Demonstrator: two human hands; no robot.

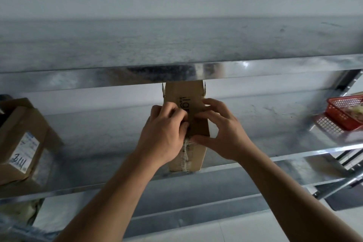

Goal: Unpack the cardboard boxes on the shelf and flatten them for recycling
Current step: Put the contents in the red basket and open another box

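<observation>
- far out to the left of the left hand, a labelled box [23,143] sits on the shelf [98,139]. it's brown cardboard, still squared up, with a white sticker and blue handwriting on its near face. can't tell if it's been opened.
- now the left hand [167,129]: it's on top of the box [188,90], fingers curled tight at the centre seam, and it looks to be pinching the tape [185,155] there.
- the box lies right between the two hands. it's a long, narrow carton running away under the upper shelf, near end at the shelf lip. the board is matte and corrugated with black lettering on top, and the far flaps look slightly lifted.
- the tape is clear, glossy and wrinkled, running down the near end just below the thumbs.
- the right hand [222,133] has its fingers bent and spread over the top, thumb on the near edge, holding the box steady.
- well off to the right of that hand there's a red plastic mesh basket [345,112] with something pale inside. can't make out what.
- progress looks early. the seal isn't off yet, nothing is unpacked, and no flattened board is in view. peeling, emptying and folding are all still ahead, for this box and probably the labelled one too.
</observation>
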